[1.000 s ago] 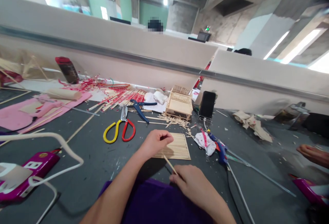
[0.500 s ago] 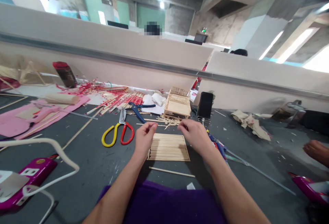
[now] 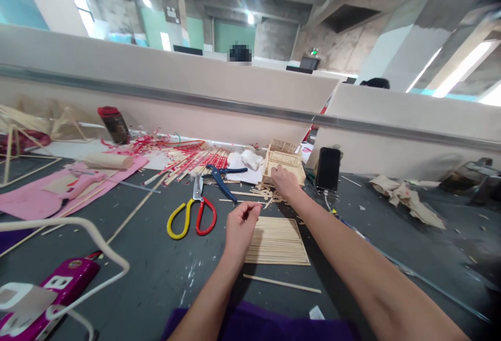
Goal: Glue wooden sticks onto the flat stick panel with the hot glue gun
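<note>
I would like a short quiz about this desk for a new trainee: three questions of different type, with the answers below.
1. True or false: the scissors have one yellow handle and one red handle.

2. The right hand is nearest to:
A. the phone
B. the wooden model
C. the bottle

3. Fill in "near" or "far": the loose stick lies on the ___ side of the stick panel, as the person sees it.

Key: 1. True. 2. B. 3. Near.

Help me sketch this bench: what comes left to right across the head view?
Dark red-lidded bottle, metal scissors with yellow and red handles, flat pale wooden-stick panel, rectangular black phone, crumpled beige sheet.
</note>
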The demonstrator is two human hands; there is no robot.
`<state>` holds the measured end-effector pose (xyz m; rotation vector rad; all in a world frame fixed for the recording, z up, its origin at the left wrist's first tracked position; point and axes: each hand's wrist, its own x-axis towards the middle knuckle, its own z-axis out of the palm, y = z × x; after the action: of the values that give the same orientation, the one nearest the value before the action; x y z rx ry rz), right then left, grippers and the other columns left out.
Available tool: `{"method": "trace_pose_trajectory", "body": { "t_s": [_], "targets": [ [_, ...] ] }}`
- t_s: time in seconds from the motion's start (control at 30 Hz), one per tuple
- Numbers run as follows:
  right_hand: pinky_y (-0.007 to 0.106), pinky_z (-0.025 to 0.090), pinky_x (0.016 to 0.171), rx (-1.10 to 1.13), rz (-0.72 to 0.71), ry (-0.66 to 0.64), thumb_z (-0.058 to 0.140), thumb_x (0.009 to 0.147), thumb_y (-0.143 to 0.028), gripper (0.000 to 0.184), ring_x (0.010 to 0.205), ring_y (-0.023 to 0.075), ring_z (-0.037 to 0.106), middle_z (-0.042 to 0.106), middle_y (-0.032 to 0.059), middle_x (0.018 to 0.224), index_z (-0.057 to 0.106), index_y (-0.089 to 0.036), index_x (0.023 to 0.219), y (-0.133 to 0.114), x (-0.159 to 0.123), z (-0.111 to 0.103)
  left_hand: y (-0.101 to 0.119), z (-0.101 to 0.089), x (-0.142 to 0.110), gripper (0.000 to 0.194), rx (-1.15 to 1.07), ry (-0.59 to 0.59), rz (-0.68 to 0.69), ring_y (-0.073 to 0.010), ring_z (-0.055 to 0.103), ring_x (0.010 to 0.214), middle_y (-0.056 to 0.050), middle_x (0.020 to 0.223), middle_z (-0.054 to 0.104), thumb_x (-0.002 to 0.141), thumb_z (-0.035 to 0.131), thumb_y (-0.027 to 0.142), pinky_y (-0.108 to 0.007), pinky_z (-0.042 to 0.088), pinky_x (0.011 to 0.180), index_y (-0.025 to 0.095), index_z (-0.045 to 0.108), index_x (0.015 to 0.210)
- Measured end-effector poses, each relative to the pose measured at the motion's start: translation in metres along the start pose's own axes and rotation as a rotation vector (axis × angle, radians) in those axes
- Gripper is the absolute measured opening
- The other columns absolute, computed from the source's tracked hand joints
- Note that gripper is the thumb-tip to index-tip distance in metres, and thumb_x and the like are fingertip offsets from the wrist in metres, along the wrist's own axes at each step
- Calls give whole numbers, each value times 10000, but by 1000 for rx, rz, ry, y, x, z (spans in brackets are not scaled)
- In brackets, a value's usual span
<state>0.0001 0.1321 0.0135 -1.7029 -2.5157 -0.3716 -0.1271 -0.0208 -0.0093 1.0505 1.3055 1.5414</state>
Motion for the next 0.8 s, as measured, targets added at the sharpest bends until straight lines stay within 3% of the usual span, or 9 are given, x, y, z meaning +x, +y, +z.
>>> {"method": "trace_pose_trajectory", "body": {
  "t_s": [0.13,0.33,0.37,0.43,0.53,0.67,0.8],
  "targets": [
    [323,436,766,-14,-3,69,406,917,-102,219,988,254,561,575,171,1061,580,-121,1047,14,9,-12,4,0,-2,245,-10,-37,-30,-86,357,471,39,564,519,743,635,404,-219,275,467,173,692,797],
    [320,418,779,84,132,287,416,901,-191,221,949,247,565,609,169,1044,591,-109,1008,42,19,-44,5,0,-3,237,3,-71,-35,-93,380,497,32,575,502,744,629,399,-213,278,462,170,681,776],
    [317,417,777,190,175,347,446,879,-213,198,934,242,566,625,152,1003,603,-120,957,45,19,-48,5,0,-3,240,2,-73,-42,-91,375,490,35,569,495,745,628,402,-213,277,459,170,678,779],
    [303,422,760,605,322,459,534,804,-234,123,891,223,570,644,102,874,613,-141,799,46,17,-51,5,0,-3,247,-6,-67,-55,-87,360,473,39,557,485,740,631,409,-212,269,449,170,674,780],
    [267,459,654,1251,550,506,617,702,-236,116,715,171,577,590,12,634,565,-163,628,36,13,-44,6,0,-3,263,-19,-57,-54,-86,363,469,34,564,496,727,642,421,-208,259,437,167,677,786],
    [238,489,476,1569,694,468,577,739,-230,135,423,93,467,430,-88,435,501,-180,640,4,7,-22,6,-1,-2,280,-10,-51,-37,-84,364,459,30,568,519,722,653,432,-207,258,431,167,690,805],
    [224,534,463,1831,832,444,622,743,-204,190,384,60,428,396,-121,413,450,-191,663,-26,-3,-2,2,-2,1,271,17,-42,-30,-74,342,437,35,555,519,731,652,420,-207,252,424,164,695,808]
  ]
}}
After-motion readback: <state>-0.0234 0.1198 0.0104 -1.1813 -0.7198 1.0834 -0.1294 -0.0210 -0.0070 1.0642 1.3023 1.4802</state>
